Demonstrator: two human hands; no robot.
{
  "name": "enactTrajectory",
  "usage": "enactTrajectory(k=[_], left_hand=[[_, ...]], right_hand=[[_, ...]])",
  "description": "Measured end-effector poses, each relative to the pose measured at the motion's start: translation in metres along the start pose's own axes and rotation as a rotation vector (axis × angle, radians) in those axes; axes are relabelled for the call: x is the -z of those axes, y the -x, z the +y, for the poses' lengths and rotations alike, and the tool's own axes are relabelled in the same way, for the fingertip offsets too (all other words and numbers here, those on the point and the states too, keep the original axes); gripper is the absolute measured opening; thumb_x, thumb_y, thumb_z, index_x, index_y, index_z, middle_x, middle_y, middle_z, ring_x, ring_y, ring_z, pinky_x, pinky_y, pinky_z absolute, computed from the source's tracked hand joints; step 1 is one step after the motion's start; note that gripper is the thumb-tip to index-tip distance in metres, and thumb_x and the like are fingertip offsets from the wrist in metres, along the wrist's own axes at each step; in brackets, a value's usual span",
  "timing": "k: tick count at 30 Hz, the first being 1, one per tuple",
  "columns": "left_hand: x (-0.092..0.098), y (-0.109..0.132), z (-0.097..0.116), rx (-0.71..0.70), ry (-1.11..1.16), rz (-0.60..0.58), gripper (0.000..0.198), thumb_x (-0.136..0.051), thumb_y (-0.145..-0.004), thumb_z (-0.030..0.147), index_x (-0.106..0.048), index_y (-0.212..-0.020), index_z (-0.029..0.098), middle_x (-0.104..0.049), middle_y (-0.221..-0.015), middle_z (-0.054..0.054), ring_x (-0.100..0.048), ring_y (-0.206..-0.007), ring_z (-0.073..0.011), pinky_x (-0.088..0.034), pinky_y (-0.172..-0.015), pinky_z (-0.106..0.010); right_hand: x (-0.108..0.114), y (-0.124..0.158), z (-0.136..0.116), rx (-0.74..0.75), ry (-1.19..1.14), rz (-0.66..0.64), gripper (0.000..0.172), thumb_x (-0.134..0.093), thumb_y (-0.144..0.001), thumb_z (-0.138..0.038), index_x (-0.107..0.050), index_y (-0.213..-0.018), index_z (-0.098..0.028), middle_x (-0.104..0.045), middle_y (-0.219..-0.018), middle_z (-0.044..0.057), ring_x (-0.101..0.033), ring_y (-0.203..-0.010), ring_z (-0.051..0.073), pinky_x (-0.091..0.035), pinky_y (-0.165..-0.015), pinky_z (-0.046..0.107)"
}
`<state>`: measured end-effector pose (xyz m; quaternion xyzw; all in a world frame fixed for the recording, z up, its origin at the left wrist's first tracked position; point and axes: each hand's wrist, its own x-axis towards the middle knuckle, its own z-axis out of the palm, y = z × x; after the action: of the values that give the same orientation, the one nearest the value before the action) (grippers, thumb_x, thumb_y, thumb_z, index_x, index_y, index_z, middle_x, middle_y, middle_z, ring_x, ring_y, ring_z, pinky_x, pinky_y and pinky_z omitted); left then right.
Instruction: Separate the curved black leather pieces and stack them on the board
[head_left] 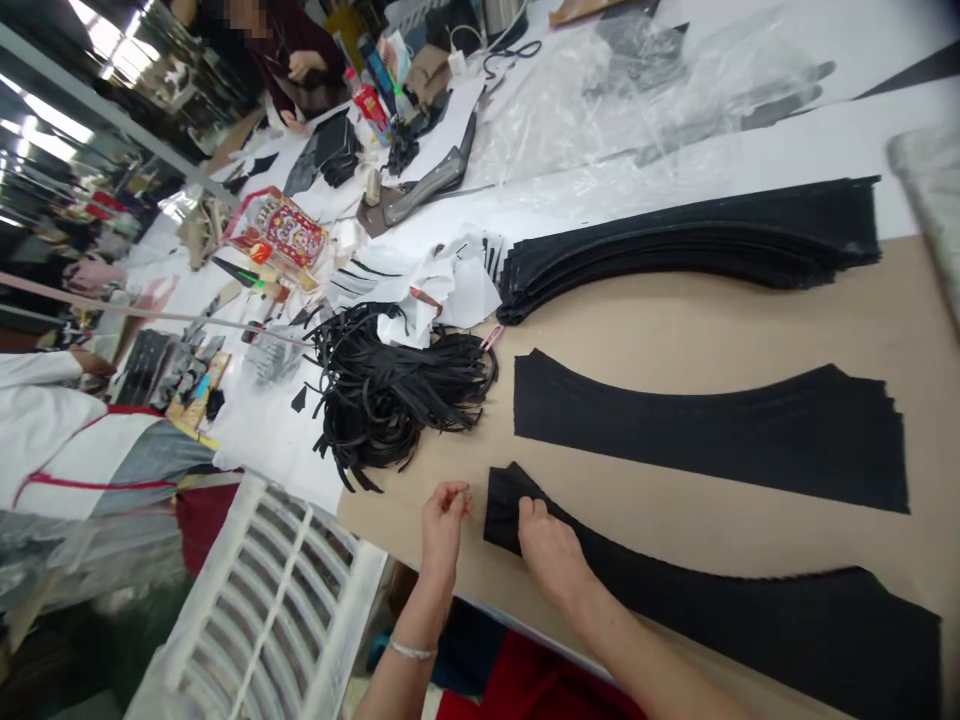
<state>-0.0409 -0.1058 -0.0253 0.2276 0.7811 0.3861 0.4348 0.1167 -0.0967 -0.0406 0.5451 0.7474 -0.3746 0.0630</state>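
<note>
My left hand (445, 518) is held over the brown board, just left of a long curved black fabric piece (712, 590). Its thumb and fingertips are pinched together, and anything between them is too small to make out. On the left part of that fabric my right hand (553, 548) rests with curled fingers, gripping it close to its narrow end. Another black fabric piece (697, 425) of similar shape lies flat beyond it. Further back is a stack of black fabric pieces (690, 240). A tangled bundle of black strips (397, 375) lies left of the fabric.
Brown board (450, 455) covers the near tabletop. Beyond the stack lies clear plastic sheeting (600, 110). White paper scraps (465, 285), a red patterned bag (281, 230) and a red bottle (367, 103) stand to the left. A white plastic chair (259, 590) adjoins the table; other people work nearby.
</note>
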Motion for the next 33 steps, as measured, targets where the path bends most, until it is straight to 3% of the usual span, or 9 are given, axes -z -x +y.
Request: enactTrajectory(k=[7, 12, 18, 24, 29, 33], left_hand=[[-0.007, 0.003, -0.003, -0.009, 0.007, -0.099, 0.021, -0.062, -0.073, 0.032, -0.063, -0.084, 0.014, -0.065, -0.073, -0.003, -0.059, -0.065, -0.0123, -0.044, -0.063, -0.023], [-0.019, 0.010, -0.011, -0.084, -0.062, -0.151, 0.021, -0.058, -0.080, 0.033, -0.063, -0.093, 0.017, -0.062, -0.073, 0.000, -0.057, -0.069, -0.0125, -0.044, -0.065, -0.023], [-0.026, 0.009, -0.020, -0.081, -0.133, -0.160, 0.013, -0.048, -0.085, 0.033, -0.046, -0.089, 0.021, -0.056, -0.063, 0.004, -0.057, -0.060, -0.0129, -0.042, -0.057, -0.023], [-0.033, 0.014, -0.015, -0.133, -0.173, -0.191, 0.017, -0.051, -0.085, 0.027, -0.040, -0.097, 0.022, -0.070, -0.077, -0.002, -0.065, -0.074, -0.0167, -0.048, -0.075, -0.031], [-0.037, 0.027, -0.009, -0.220, -0.359, -0.085, 0.029, -0.050, -0.089, 0.037, -0.039, -0.110, 0.021, -0.069, -0.082, -0.005, -0.066, -0.079, -0.0206, -0.049, -0.076, -0.036], [-0.051, 0.049, 0.006, -0.542, -0.498, 0.076, 0.027, -0.050, -0.090, 0.036, -0.053, -0.109, 0.018, -0.061, -0.108, -0.013, -0.058, -0.104, -0.0246, -0.044, -0.095, -0.045]], right_hand=[[0.013, -0.003, 0.027, 0.112, -0.261, -0.019, 0.022, -0.031, -0.095, -0.014, -0.052, -0.088, -0.016, -0.062, -0.083, 0.008, -0.062, -0.077, 0.020, -0.043, -0.072, 0.030], [0.018, 0.002, 0.046, 0.152, -0.530, -0.035, 0.017, -0.035, -0.092, -0.024, -0.048, -0.081, -0.020, -0.058, -0.074, 0.000, -0.054, -0.070, 0.016, -0.039, -0.067, 0.028], [0.015, 0.005, 0.069, 0.165, -0.834, -0.107, 0.022, -0.040, -0.090, -0.039, -0.049, -0.082, -0.020, -0.055, -0.074, 0.000, -0.055, -0.070, 0.015, -0.044, -0.063, 0.026], [0.042, 0.026, 0.106, 0.094, -1.108, -0.063, 0.032, -0.047, -0.087, -0.050, -0.050, -0.080, -0.019, -0.052, -0.074, 0.000, -0.055, -0.071, 0.014, -0.048, -0.068, 0.028], [0.073, 0.072, 0.167, -0.142, -1.592, 0.141, 0.028, -0.072, -0.071, -0.044, -0.062, -0.079, -0.020, -0.062, -0.079, 0.003, -0.057, -0.069, 0.016, -0.051, -0.065, 0.029], [0.092, 0.129, 0.243, -0.455, -1.625, 0.562, 0.020, -0.074, -0.065, -0.045, -0.065, -0.073, -0.029, -0.065, -0.076, 0.002, -0.052, -0.055, 0.015, -0.047, -0.050, 0.030]])
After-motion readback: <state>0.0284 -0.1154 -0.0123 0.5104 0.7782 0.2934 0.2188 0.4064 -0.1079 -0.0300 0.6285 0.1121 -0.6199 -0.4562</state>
